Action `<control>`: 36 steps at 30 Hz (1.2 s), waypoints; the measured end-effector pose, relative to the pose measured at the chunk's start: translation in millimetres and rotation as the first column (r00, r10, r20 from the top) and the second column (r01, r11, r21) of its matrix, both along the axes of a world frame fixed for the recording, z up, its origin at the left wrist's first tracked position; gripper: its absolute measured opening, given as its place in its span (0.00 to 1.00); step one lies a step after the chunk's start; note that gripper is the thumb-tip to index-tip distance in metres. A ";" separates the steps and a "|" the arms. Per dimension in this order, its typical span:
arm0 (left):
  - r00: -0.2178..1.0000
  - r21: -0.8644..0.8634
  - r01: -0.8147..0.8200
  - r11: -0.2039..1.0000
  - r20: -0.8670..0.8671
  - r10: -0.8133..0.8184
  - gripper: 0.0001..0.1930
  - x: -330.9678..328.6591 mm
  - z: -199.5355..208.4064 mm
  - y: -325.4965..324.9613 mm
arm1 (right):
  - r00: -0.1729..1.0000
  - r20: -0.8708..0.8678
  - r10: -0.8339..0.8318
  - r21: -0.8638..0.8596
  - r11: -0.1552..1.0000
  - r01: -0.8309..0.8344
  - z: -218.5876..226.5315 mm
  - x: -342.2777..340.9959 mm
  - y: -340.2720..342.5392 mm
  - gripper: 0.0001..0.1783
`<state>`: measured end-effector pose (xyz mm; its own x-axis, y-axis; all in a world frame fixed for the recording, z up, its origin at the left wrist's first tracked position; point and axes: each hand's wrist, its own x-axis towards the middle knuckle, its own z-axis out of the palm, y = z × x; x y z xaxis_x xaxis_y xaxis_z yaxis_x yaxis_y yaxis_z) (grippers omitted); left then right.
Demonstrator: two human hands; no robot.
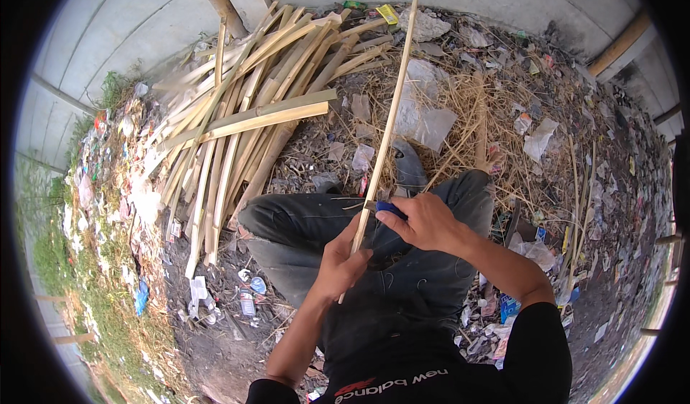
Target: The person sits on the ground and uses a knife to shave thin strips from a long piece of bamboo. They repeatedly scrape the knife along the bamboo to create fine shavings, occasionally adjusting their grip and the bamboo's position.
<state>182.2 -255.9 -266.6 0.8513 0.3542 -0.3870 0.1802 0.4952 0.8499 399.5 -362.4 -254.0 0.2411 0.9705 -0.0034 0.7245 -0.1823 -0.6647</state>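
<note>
A long, pale bamboo strip [393, 109] slants up and away from my lap, its near end below my left hand. My left hand [343, 257] is closed round the strip near that lower end. In my right hand [419, 221] is a knife with a blue handle [389, 209], gripped with the fingers wrapped round it. The blade lies against the strip just above my left hand; most of it is hidden. My crossed legs in dark trousers [295, 224] are beneath both hands, with a few thin shavings on them.
A large heap of split bamboo strips [248, 109] lies at the far left. Ahead are dry straw-like shavings [460, 116] and plastic scraps. Litter [496, 332] covers the ground around me. A grey panel wall [489, 1] with bamboo posts [219, 1] stands behind.
</note>
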 end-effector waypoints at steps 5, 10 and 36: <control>0.997 0.157 -0.069 0.985 -0.031 0.075 0.38 9.0 1.3 -1.9 | 0.996 -0.004 0.090 -0.075 0.993 -0.090 1.0 -27.2 -6.8 0.33; 0.989 0.290 -0.056 0.955 -0.118 0.094 0.38 0.3 -4.3 -2.1 | 0.996 0.091 0.017 0.011 1.000 -0.018 -19.2 -8.1 7.8 0.35; 0.983 0.341 -0.173 0.924 0.006 0.181 0.37 16.6 -29.4 17.1 | 0.989 0.115 0.088 -0.034 0.996 -0.085 -17.9 -25.8 22.0 0.34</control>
<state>198.8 -238.8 -295.9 0.7543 0.6119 -0.2377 0.1393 0.2047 0.9689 373.7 -340.4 -271.9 0.1569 0.9876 -0.0083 0.8106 -0.1336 -0.5702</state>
